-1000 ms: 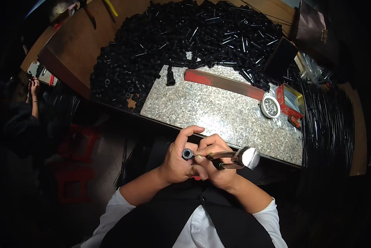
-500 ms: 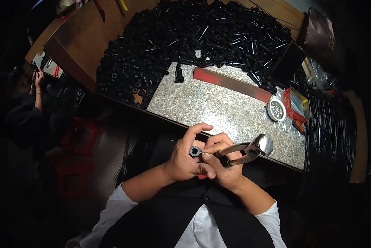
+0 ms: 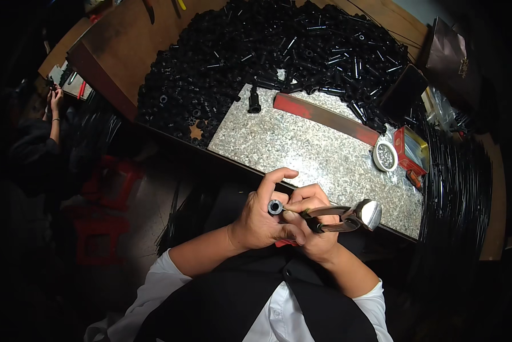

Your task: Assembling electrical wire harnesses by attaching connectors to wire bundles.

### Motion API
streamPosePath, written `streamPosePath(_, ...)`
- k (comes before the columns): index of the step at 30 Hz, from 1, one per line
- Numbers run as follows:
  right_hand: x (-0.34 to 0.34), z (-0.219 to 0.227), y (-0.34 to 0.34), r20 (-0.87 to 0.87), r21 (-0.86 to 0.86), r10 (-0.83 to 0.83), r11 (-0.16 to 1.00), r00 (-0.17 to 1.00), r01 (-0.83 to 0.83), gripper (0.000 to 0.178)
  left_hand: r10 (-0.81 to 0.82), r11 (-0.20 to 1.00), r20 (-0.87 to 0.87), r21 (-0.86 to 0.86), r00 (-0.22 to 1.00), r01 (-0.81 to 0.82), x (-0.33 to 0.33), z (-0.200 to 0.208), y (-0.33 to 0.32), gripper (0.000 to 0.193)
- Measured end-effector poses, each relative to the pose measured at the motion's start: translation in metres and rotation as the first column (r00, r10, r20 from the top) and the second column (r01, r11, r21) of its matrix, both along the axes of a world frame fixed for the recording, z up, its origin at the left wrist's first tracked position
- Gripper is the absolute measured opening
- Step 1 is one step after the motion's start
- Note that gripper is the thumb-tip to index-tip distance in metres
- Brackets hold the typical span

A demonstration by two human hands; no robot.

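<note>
My left hand [image 3: 258, 219] is closed round a small black tubular part [image 3: 275, 207], whose round open end faces up. Its index finger arches above the part, free of it. My right hand [image 3: 316, 228] grips a pair of end-cutting pincers [image 3: 371, 214], with the shiny head pointing right, away from the black part. The thumb and index finger of that hand meet beside the tube at a thin, light sliver too small to name. Both hands are close together in front of the bench's near edge. A bit of red shows beneath them, mostly hidden.
A heap of black parts [image 3: 227, 68] covers the bench's back. On the speckled board [image 3: 256, 137] lie a red bar [image 3: 324, 118] and an upright black part [image 3: 254, 101]. A white cup [image 3: 386, 157] of small metal pieces stands by a red box [image 3: 411, 149]. Another person works far left.
The view has shifted slightly, moving the bench a little to the right in the picture. The pincers' head has swung slightly down and right. Both hands keep their hold.
</note>
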State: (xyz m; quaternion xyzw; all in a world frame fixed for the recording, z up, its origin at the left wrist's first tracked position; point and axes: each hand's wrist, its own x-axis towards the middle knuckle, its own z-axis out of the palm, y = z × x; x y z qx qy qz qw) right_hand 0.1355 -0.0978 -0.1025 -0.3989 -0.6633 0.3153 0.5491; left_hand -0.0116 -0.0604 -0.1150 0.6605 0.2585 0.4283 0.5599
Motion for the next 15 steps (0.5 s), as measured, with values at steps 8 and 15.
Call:
streamPosePath(8,0.0025,0.0002,0.0009,0.063,0.023,-0.002,1.0,0.998,0.001,0.013,-0.018,1.0,-0.032,0.02,0.999,0.018,0.0008,0.0005,0.0004,0.105)
streamPosePath(15,0.0001,-0.0024,0.0008,0.027,0.035,-0.015,0.999,1.0,0.014,0.012,-0.028,0.999,-0.087,0.036,0.996,0.031,-0.0039,0.0043,0.0016,0.106)
